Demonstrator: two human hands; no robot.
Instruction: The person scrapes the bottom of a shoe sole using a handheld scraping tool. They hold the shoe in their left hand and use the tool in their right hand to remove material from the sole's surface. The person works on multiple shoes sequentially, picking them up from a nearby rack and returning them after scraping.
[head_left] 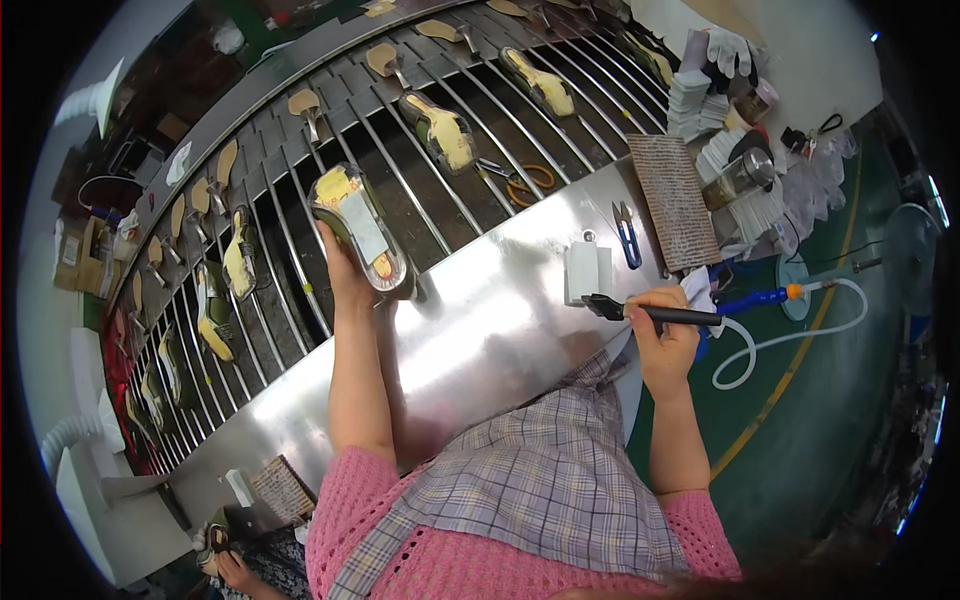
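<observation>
Shoe workshop, prob. a factory line, tho pic edges are dim: long rack of metal bars [400,207] w/ upturned part-made shoes [440,135], metal counter [480,320], snips [627,238], jointed hose [748,301], green floor [790,460] w/ yellow line [757,415].

Here's the shoe [352,212] in my left hand [348,285], showing a pale yellow underside, a whitish patch down the middle, orange-red at the near end! In my right hand [663,335], the brush [678,316], all black. Near me, a grey-lilac plaid apron [520,470] against pink openwork sleeves [350,505]. Over right, blue snips [628,237], then a mottled brown board [672,200]; farther left, orange-handled scissors [544,176]. And right again, green floor [770,480] crossed by a yellow line [790,379]!
</observation>
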